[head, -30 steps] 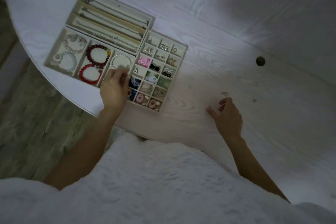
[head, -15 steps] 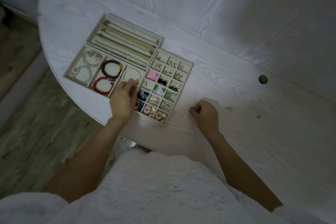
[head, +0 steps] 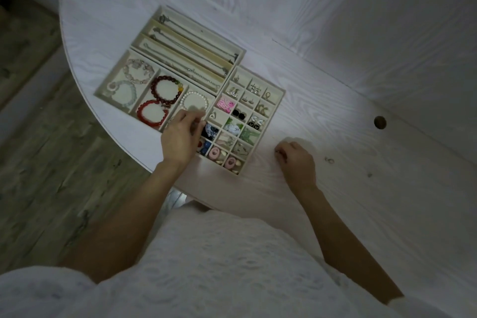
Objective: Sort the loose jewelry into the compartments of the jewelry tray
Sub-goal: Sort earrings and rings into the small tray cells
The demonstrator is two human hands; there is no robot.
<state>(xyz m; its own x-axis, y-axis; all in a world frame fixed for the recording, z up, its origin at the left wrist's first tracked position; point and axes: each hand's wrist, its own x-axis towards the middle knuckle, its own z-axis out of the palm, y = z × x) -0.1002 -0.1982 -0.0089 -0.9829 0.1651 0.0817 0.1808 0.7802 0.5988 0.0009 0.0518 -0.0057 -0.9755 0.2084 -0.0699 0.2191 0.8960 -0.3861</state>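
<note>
Head view: left hand (head: 180,141) fingers curled at jewelry tray (head: 280,95) front, contents indiscernible; right hand (head: 296,160), right of tray, pinches something tiny. Next: deposit in a compartment.

We count two red bead bracelets (head: 160,100), one pearl bracelet (head: 195,102), two pale bead bracelets (head: 129,82), and two hands (head: 180,137).

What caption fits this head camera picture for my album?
Left hand touches the beige compartmented jewelry tray; right hand rests on the white wooden table.
</note>
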